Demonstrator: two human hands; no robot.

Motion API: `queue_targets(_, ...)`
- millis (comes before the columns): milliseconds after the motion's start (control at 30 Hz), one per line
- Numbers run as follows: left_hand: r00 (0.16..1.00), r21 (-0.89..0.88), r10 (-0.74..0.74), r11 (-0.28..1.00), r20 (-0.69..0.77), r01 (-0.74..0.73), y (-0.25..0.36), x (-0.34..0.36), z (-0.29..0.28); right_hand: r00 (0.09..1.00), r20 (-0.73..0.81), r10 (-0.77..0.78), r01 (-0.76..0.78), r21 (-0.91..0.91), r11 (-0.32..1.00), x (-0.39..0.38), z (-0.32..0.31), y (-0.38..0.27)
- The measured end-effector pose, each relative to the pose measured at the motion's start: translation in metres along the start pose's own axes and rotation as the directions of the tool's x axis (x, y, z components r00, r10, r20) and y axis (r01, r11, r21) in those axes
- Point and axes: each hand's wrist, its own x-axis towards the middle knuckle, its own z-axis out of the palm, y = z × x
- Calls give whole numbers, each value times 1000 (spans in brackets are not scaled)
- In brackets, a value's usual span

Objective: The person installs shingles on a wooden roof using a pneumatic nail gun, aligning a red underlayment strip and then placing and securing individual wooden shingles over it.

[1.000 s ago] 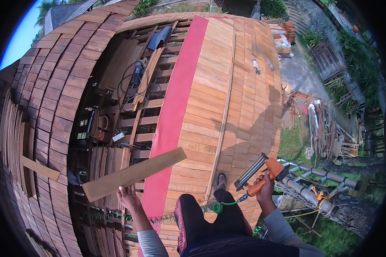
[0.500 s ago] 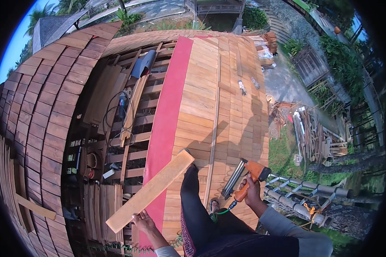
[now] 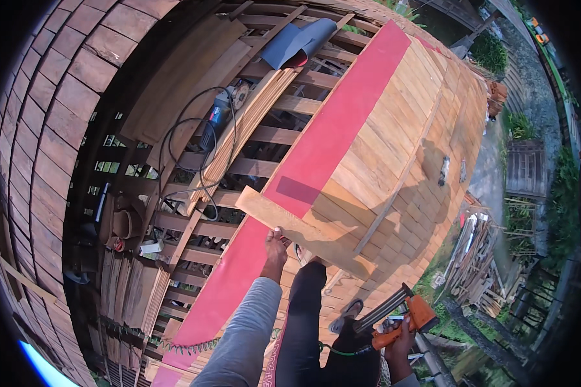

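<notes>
A long flat wooden shingle [image 3: 303, 233] is gripped near its middle by my left hand [image 3: 275, 250], thumb on top. It slants across the red underlay strip [image 3: 345, 145] and the pale wooden shingles [image 3: 384, 145] of the roof; whether it touches them I cannot tell. Low on the right, my right hand [image 3: 401, 345] is wrapped round the handle of an orange and black nail gun [image 3: 421, 314]. From the tool's handle a green air hose [image 3: 342, 351] runs left toward my legs.
Left of the red strip lie open roof battens [image 3: 274, 134] with gaps. On them rest stacked wood strips [image 3: 255, 129], an angle grinder [image 3: 218, 119] with a black cord, and a dark rolled sheet [image 3: 300, 44]. My sandalled foot [image 3: 348, 315] stands on the shingles. Beyond the right edge, scrap wood [image 3: 474, 258] lies below.
My left hand has carried the shingle forward and right, turning it so it slants the other way. The view has swung left. The nail gun stays in my right hand, lower in view.
</notes>
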Motion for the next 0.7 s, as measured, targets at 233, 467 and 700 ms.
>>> queue_targets(233, 911, 54, 358, 925, 206, -376, 16, 179, 65, 991, 136, 17, 0, -124, 992, 164, 16, 55)
queue_targets(467, 831, 218, 545, 803, 110, -555, 66, 192, 54, 951, 283, 126, -75, -184, 980, 288, 19, 141)
queue_targets(700, 657, 836, 754, 350, 17, -423, 57, 203, 72, 964, 201, 171, -110, -283, 953, 326, -25, 146)
